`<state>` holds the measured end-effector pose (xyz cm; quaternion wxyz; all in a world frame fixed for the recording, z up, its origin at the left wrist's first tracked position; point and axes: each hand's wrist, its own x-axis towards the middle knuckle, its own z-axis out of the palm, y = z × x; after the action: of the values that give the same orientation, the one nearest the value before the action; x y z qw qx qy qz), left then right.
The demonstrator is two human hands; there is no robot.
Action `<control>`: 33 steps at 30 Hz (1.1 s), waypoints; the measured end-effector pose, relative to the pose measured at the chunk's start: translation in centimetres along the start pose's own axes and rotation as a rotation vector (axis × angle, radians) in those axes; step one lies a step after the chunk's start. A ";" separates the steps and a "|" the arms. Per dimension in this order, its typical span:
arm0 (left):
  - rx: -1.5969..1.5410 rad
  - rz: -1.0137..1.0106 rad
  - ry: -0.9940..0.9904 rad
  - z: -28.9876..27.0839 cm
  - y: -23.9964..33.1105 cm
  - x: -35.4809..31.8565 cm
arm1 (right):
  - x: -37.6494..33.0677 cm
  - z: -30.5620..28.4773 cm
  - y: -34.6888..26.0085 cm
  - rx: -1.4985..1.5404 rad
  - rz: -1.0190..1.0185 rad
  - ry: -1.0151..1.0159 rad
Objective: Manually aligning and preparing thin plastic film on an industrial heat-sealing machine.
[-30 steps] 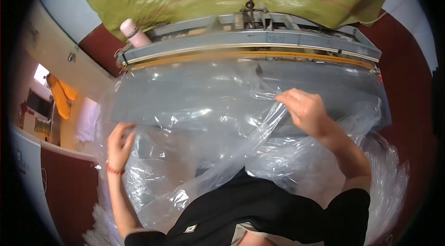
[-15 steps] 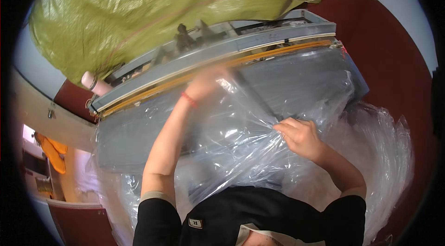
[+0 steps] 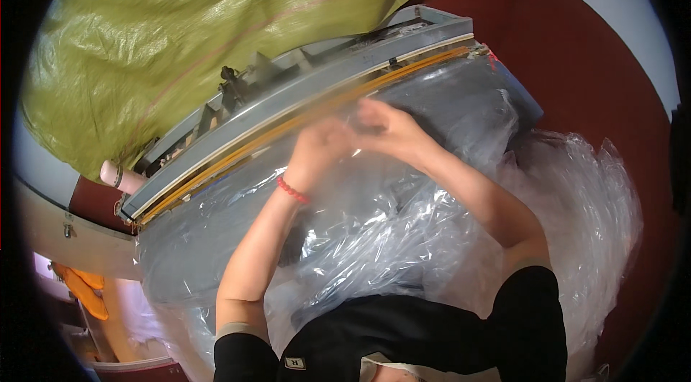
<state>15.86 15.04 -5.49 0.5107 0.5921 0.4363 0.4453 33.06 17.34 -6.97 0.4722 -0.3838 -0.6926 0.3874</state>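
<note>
My left hand (image 3: 327,143), with a red bead bracelet (image 3: 291,190) at the wrist, is over the sheeting beside the machine's orange strip (image 3: 309,121). Its fingers are smeared by motion, so what they hold cannot be made out. Close to its right, my right hand (image 3: 392,129) has its fingers curved and its thumb apart from them, with no held thing visible. Clear plastic film (image 3: 389,238) lies crumpled and shiny below both hands, on the grey surface (image 3: 209,238) and towards my body.
A long grey metal machine (image 3: 288,100) runs slantwise across the far side. Behind it hangs a yellow-green woven sheet (image 3: 216,15). A pink bottle (image 3: 122,177) stands at its left end. More clear film (image 3: 583,216) is heaped at right, beside dark red flooring (image 3: 547,44).
My right hand has let go of the gathered film and moved up and left, next to my left hand. The film has slackened. The whole view has tilted and shifted.
</note>
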 end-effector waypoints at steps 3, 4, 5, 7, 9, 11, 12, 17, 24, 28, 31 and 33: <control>-0.084 -0.085 -0.032 0.5 0.6 0.0 | 0.8 -1.0 0.4 0.389 0.308 -0.233; 0.049 -0.164 -0.103 -0.1 0.2 -0.1 | 0.8 -1.4 0.6 0.378 0.315 -0.213; 0.183 -0.238 -0.177 -1.0 -0.2 -0.3 | 0.8 -1.8 1.2 0.239 0.315 -0.170; 0.265 -0.267 -0.319 -3.2 -1.7 -1.3 | 0.7 -4.1 5.1 -0.156 0.252 -0.017; 0.209 -0.395 -0.342 -6.0 -3.9 -2.6 | 0.0 -7.4 7.0 -0.544 0.220 0.086; 0.164 -0.464 -0.285 -7.1 -4.3 -3.8 | -0.7 -11.4 9.0 -1.055 0.189 0.143; 0.113 -0.485 -0.242 -7.2 -4.2 -4.2 | -1.5 -13.6 10.3 -1.102 0.184 0.234; 0.301 -0.397 -0.260 -9.2 -4.2 -5.8 | -2.5 -19.9 12.4 -1.277 0.243 0.475; 0.557 -0.351 -0.181 -14.3 -2.9 -10.6 | -2.2 -22.4 13.3 -1.205 0.425 0.799; 0.615 -0.467 -0.068 -19.7 -2.0 -16.4 | -1.5 -22.3 15.2 -1.167 0.347 0.739; 1.257 -0.491 -0.114 -24.9 -1.3 -21.0 | -0.9 -21.8 16.3 -1.620 0.218 0.463; 1.332 -0.541 0.065 -25.9 -0.8 -22.2 | -1.0 -21.2 14.1 -1.435 0.218 0.504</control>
<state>-14.36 -0.85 -5.95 0.1201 0.6354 0.7617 -0.0401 55.87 25.88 -14.64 0.2102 -0.7390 -0.6039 -0.2120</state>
